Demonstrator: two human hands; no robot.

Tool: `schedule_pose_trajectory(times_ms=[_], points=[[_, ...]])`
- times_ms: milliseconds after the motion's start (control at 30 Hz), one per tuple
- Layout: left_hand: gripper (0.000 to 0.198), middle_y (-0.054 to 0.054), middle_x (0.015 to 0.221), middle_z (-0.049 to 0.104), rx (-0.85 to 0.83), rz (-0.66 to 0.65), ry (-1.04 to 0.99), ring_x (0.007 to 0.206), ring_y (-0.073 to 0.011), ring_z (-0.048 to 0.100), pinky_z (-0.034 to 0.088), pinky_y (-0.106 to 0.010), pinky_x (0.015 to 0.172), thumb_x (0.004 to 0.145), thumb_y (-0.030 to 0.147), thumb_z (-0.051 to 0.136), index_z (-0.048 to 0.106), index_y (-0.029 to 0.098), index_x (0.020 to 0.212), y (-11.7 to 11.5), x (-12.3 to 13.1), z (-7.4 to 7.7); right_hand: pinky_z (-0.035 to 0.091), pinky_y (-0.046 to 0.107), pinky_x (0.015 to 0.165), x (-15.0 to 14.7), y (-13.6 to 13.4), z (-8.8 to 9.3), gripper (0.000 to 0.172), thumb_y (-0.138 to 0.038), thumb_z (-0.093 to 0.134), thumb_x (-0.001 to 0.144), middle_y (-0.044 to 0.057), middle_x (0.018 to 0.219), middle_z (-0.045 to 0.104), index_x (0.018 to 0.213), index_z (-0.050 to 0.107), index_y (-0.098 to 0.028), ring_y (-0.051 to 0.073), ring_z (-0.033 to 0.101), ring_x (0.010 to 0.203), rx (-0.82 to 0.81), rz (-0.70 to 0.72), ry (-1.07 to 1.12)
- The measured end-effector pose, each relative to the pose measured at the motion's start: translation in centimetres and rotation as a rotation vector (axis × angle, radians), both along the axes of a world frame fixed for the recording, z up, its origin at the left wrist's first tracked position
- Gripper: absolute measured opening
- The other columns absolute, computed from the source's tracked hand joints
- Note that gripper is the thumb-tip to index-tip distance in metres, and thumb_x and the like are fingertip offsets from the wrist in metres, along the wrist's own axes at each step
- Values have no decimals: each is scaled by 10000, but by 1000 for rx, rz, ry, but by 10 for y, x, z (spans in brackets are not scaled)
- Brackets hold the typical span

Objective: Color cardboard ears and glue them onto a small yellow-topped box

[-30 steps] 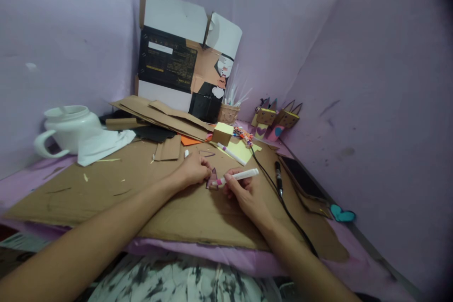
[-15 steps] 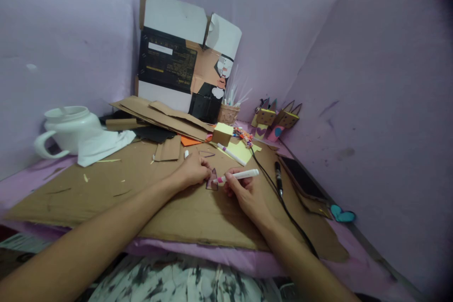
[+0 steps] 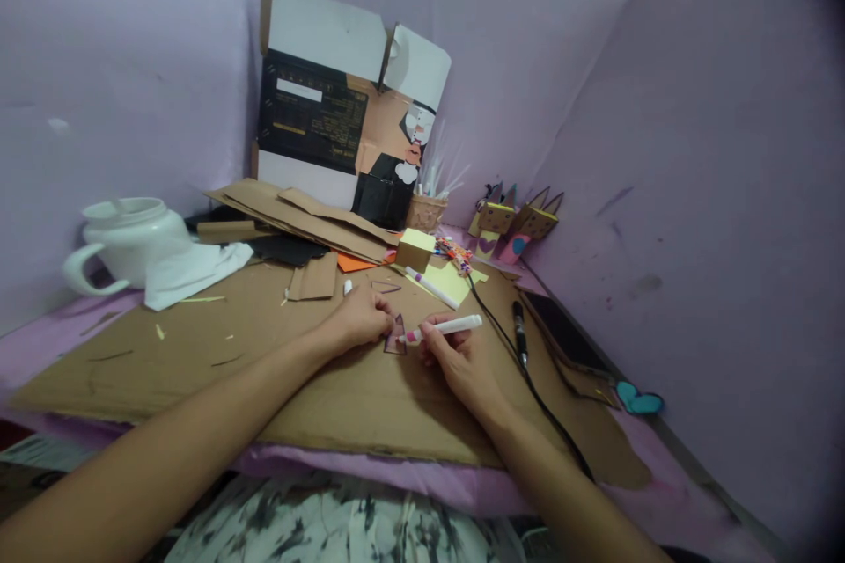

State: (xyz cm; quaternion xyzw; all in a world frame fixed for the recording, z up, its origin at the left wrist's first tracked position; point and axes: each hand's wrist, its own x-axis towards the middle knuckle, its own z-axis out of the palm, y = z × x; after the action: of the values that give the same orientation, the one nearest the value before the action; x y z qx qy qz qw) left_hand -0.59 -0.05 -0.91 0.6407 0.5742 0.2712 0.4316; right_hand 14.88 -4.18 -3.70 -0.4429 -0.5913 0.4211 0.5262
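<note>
Cardboard triangle (image 3: pixel 396 341), dark-edged with purplish shading inside, lies on the large cardboard sheet (image 3: pixel 317 409) between the two hands. The left hand (image 3: pixel 364 317) has its fingers drawn together against the triangle's left side; whether they pinch it I cannot tell. The right hand (image 3: pixel 449 352) is closed around a white marker (image 3: pixel 455 325), its tip at the triangle. Beyond lie another marker (image 3: pixel 432 288) and a yellow-topped block (image 3: pixel 415 251); a black pen (image 3: pixel 520 330) lies to the right.

Head cam looks fwd & down, fairly near, over cardboard sheet (image 3: pixel 370 409).
</note>
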Motion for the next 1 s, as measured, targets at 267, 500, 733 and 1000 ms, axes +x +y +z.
schedule_pose_trajectory(times_ms=[267,500,733,1000], points=[[125,52,347,444,8,3,10,339,-68,375,252,-175,348,560,116,511,628,118,604,4,-2,-5,386,225,436,0,-1,2,297,-448,596,727,-28,502,549,745,539,-156,117,488,442,-12,-11,13],[137,60,335,421,-7,28,30,336,-66,358,256,-175,358,558,102,505,633,113,606,-1,0,2,371,226,415,2,-2,0,293,-441,602,727,-33,456,519,732,544,-154,113,461,404,-36,0,-64],[123,48,348,437,15,-1,17,354,-78,374,270,-186,367,553,107,514,633,116,581,2,-1,-2,377,226,431,1,-2,3,294,-439,599,728,-27,498,538,752,542,-152,116,477,433,-6,-28,-11],[156,50,334,422,5,4,42,335,-77,355,242,-188,357,565,94,506,648,115,626,2,-1,-1,385,230,426,3,-3,4,309,-455,607,712,-28,480,535,738,538,-154,120,480,423,-60,-50,23]])
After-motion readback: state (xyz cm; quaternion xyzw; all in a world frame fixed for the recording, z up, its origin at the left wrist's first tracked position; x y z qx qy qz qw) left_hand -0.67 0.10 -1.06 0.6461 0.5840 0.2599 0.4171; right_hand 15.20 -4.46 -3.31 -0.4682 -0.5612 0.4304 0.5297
